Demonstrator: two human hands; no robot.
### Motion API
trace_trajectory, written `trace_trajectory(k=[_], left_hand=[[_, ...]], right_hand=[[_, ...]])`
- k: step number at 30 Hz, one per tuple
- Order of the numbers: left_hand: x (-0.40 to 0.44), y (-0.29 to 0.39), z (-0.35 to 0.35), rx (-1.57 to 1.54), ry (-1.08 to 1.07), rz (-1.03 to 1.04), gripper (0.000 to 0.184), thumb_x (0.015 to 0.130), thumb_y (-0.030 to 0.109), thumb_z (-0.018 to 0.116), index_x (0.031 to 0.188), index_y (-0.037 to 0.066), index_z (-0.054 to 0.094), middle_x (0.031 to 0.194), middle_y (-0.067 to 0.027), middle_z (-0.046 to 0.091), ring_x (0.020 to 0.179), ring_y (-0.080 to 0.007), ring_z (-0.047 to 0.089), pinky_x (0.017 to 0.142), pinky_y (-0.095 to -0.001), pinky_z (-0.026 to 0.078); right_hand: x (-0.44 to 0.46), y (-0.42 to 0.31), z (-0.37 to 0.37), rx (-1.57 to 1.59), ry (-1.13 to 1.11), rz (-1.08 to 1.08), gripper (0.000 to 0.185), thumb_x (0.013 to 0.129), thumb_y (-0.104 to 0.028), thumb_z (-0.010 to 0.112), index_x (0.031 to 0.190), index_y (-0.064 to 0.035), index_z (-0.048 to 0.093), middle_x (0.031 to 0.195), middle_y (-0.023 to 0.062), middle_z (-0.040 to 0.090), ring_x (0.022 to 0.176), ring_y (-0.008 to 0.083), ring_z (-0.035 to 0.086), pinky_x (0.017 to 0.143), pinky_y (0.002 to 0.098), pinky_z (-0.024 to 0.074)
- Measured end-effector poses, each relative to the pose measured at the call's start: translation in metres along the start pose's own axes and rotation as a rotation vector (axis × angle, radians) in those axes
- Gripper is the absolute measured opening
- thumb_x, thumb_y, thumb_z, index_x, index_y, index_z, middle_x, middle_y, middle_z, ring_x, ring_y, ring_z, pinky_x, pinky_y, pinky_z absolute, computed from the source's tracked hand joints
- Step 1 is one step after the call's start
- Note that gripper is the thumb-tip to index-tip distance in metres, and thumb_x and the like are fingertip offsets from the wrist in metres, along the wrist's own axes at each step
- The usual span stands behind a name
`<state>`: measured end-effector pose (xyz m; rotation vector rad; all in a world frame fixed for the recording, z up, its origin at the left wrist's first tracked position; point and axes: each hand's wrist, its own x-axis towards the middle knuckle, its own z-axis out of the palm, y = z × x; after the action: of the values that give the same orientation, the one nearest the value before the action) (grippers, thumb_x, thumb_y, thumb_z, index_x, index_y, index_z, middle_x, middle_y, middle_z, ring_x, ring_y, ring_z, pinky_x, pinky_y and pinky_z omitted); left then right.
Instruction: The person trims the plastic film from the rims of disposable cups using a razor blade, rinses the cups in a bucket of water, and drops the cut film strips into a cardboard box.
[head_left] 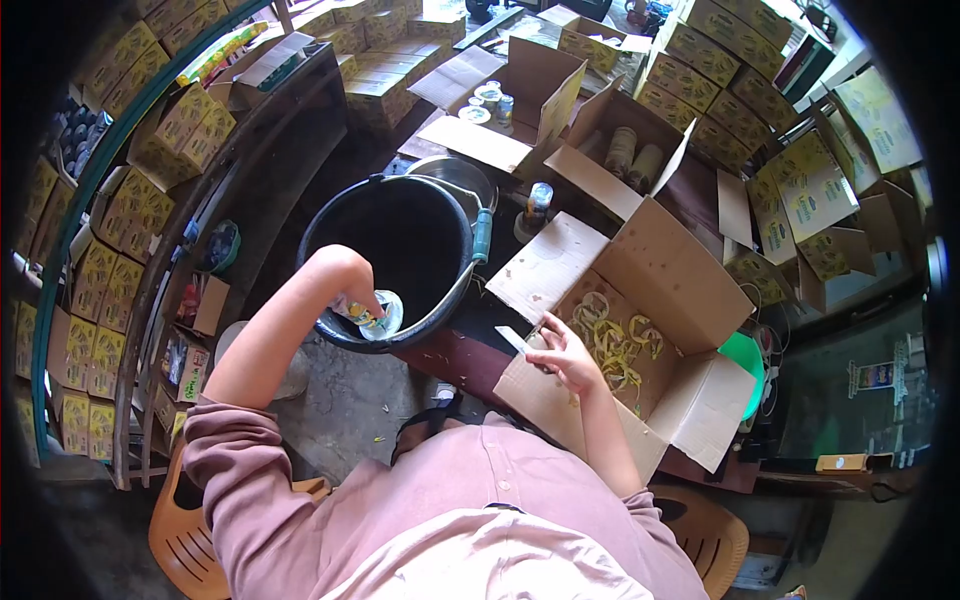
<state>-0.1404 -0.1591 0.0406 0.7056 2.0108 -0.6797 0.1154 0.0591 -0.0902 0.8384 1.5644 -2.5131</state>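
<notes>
My left hand (350, 275) is closed around a labelled container (365, 315) with a clear end, tilted over the near rim of a large black bucket (310, 240). My right hand (563, 355) pinches a small flat whitish piece (515, 340), just left of an open cardboard box (680, 265). Inside that box lie several yellow and pale curled strips (610, 345). The bucket has a handle with a teal grip (483, 235). What the piece in my right hand is, I cannot tell.
Behind stand an open box with several jars (487, 95) and another with cylindrical items (622, 150). A single jar (538, 200) stands right of the bucket. Yellow cartons (100, 280) fill shelves at left; more (710, 50) are stacked at back right. A green basin (742, 370) is at right.
</notes>
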Motion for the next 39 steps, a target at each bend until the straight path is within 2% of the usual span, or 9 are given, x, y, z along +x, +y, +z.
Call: trace_trajectory(k=[7, 8, 11, 15, 19, 26, 32, 35, 39], left_hand=[[-0.001, -0.013, -0.003, -0.178, 0.061, 0.103, 0.057, 0.068, 0.053, 0.062, 0.108, 0.012, 0.061, 0.093, -0.0071, 0.065, 0.084, -0.0205, 0.063, 0.074, -0.0299, 0.049], [0.003, -0.016, 0.000, -0.119, 0.325, 0.160, 0.056, 0.068, 0.053, 0.062, 0.105, 0.012, 0.062, 0.089, -0.0088, 0.065, 0.083, -0.0213, 0.063, 0.073, -0.0308, 0.049], [0.007, -0.006, 0.001, 0.055, -0.056, -0.031, 0.054, 0.068, 0.055, 0.060, 0.099, 0.011, 0.065, 0.089, -0.0095, 0.065, 0.081, -0.0222, 0.063, 0.071, -0.0312, 0.049], [-0.003, -0.007, 0.001, -0.069, 0.370, 0.092, 0.049, 0.069, 0.053, 0.060, 0.094, 0.010, 0.065, 0.087, -0.0104, 0.065, 0.080, -0.0237, 0.063, 0.068, -0.0331, 0.049], [-0.007, -0.001, -0.005, 0.038, -0.031, 0.077, 0.056, 0.075, 0.053, 0.056, 0.107, 0.007, 0.060, 0.092, -0.0107, 0.065, 0.085, -0.0255, 0.062, 0.074, -0.0331, 0.048], [0.034, -0.023, 0.034, -0.835, 0.707, 0.528, 0.049, 0.087, 0.033, 0.049, 0.120, -0.002, 0.039, 0.105, -0.0148, 0.055, 0.096, -0.0189, 0.054, 0.078, -0.0322, 0.046], [0.028, 0.019, 0.057, -1.736, 0.716, 0.955, 0.045, 0.083, 0.025, 0.045, 0.119, 0.000, 0.036, 0.100, -0.0099, 0.051, 0.093, -0.0151, 0.050, 0.083, -0.0278, 0.041], [0.005, 0.039, 0.058, -1.610, 1.102, 0.864, 0.055, 0.069, 0.014, 0.072, 0.110, 0.002, 0.038, 0.098, -0.0075, 0.053, 0.090, -0.0124, 0.053, 0.076, -0.0236, 0.045], [0.008, 0.038, 0.065, -1.457, 1.304, 0.844, 0.055, 0.066, 0.011, 0.074, 0.108, 0.002, 0.040, 0.100, -0.0101, 0.054, 0.090, -0.0122, 0.054, 0.077, -0.0247, 0.045]], right_hand=[[-0.010, 0.005, 0.012, 0.025, 0.006, 0.017, 0.096, 0.059, 0.008, 0.073, 0.137, -0.0036, 0.017, 0.140, 0.0289, 0.007, 0.120, 0.0272, 0.038, 0.083, 0.0310, 0.0459], [-0.009, 0.007, 0.012, 0.053, 0.014, -0.011, 0.095, 0.060, 0.008, 0.072, 0.137, -0.0037, 0.019, 0.139, 0.0285, 0.009, 0.118, 0.0271, 0.040, 0.083, 0.0312, 0.0462], [-0.009, 0.011, 0.015, 0.115, 0.075, -0.129, 0.088, 0.061, 0.008, 0.071, 0.134, -0.0040, 0.023, 0.137, 0.0261, 0.020, 0.112, 0.0269, 0.045, 0.082, 0.0320, 0.0474], [-0.021, 0.006, 0.009, 0.161, 0.251, -0.257, 0.074, 0.066, 0.010, 0.066, 0.130, -0.0014, 0.029, 0.134, 0.0193, 0.028, 0.107, 0.0222, 0.048, 0.083, 0.0305, 0.0476], [-0.029, 0.001, -0.007, 0.274, 0.391, -0.362, 0.060, 0.074, 0.008, 0.061, 0.126, -0.0020, 0.032, 0.119, 0.0116, 0.045, 0.095, 0.0165, 0.053, 0.082, 0.0265, 0.0473], [-0.038, -0.018, -0.018, 0.398, 0.414, -0.448, 0.045, 0.077, 0.006, 0.058, 0.117, -0.0030, 0.041, 0.093, 0.0071, 0.058, 0.077, 0.0132, 0.060, 0.067, 0.0202, 0.0507], [-0.021, -0.056, 0.032, 0.306, 0.308, -0.500, 0.032, 0.076, 0.006, 0.059, 0.106, -0.0024, 0.053, 0.090, 0.0050, 0.059, 0.080, 0.0118, 0.058, 0.070, 0.0212, 0.0477], [-0.006, -0.076, 0.058, 0.065, 0.245, -0.632, 0.029, 0.074, 0.006, 0.062, 0.101, -0.0031, 0.057, 0.090, 0.0034, 0.059, 0.078, 0.0082, 0.056, 0.071, 0.0179, 0.0443], [0.011, -0.106, 0.104, -0.311, 0.146, -0.944, 0.020, 0.073, 0.008, 0.062, 0.089, -0.0038, 0.063, 0.080, 0.0025, 0.061, 0.073, 0.0087, 0.057, 0.061, 0.0200, 0.0462]])
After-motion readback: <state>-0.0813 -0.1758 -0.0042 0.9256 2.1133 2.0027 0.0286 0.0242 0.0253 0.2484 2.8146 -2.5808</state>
